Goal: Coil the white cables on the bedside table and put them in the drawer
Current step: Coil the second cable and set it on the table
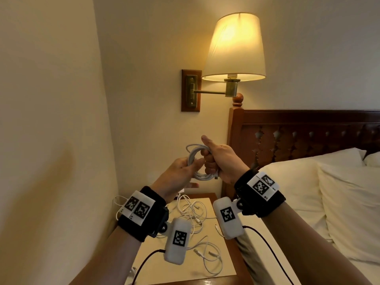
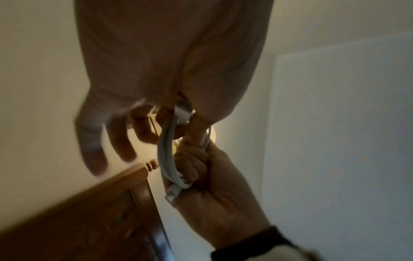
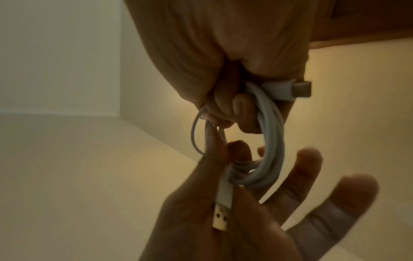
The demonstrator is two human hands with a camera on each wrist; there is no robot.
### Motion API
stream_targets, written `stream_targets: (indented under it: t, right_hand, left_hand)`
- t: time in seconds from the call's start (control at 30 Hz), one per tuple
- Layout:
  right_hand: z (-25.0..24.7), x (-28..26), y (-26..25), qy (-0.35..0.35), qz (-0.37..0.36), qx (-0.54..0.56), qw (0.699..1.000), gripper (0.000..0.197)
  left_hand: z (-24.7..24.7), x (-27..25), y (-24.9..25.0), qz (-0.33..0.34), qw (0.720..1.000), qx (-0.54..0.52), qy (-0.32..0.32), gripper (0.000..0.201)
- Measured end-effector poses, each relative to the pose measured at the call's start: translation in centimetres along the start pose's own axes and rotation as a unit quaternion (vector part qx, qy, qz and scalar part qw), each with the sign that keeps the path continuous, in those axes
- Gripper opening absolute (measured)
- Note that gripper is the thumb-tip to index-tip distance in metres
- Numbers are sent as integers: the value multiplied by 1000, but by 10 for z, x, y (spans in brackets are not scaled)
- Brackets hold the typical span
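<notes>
A white cable wound into a coil (image 1: 202, 177) hangs in the air above the bedside table (image 1: 224, 270). My right hand (image 1: 218, 159) grips one side of the coil in a fist, thumb pointing up. My left hand (image 1: 181, 173) pinches the coil's other side between thumb and forefinger, its other fingers spread straight. The right wrist view shows the coil (image 3: 270, 141), one plug sticking out of my right fist and a USB plug (image 3: 220, 219) lying against my left palm. In the left wrist view the coil (image 2: 165, 150) runs through both hands. Several loose white cables (image 1: 191, 210) lie tangled on the table. No drawer is in view.
A lit wall lamp (image 1: 234, 48) on a swing arm hangs above the hands. To the right are the dark wooden headboard (image 1: 308, 136) and the bed with white pillows (image 1: 298, 192). A bare wall (image 1: 51, 120) stands close on the left.
</notes>
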State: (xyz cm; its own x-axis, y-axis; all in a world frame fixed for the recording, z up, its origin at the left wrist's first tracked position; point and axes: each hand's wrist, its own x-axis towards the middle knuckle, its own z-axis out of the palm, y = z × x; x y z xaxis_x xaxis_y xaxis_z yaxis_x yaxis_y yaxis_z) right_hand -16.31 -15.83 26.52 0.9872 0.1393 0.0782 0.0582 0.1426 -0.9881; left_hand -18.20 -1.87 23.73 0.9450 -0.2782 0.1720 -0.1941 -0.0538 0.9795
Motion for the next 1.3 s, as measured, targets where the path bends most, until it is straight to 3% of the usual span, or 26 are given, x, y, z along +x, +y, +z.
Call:
stream_targets:
  t: [0.1,0.17,0.23,0.3,0.47,0.67,0.77,0.93,1.1,1.2,1.3]
  right_hand:
    - [0,0,2,18,9,-5,1000,45]
    - [1,1,3,35,6,-10,999,46]
    - [0,2,-1,57,-3,-24,998,46]
    - [-3,5,-6,75,-9,-40,996,45]
    - [-9,12,-5,111,-32,-89,989,44]
    - [0,23,-6,145,-61,-100,982,31]
    - [5,19,-8,112,-47,-60,991,29]
    - [15,13,0,45,6,58,997,46]
    - [26,10,8,32,40,146,988,47]
    - [29,9,11,50,32,142,988,44]
    - [30,10,16,99,10,101,990,44]
  left_hand:
    - [-2,1,-3,42,988,148,30,22]
    - [-1,2,-6,61,940,327,80,21]
    - [2,0,-11,80,890,435,115,24]
    - [2,-6,-15,115,863,473,133,27]
    - [1,-32,-21,206,842,471,164,26]
    - [-2,-44,-30,270,862,383,191,31]
    - [-15,-36,-47,254,884,344,191,32]
    - [-31,-15,-67,200,919,279,195,20]
    - [-18,0,-51,159,953,-5,257,14]
    - [-12,1,-38,146,960,-123,202,20]
    - [-9,-2,-34,85,974,-174,117,21]
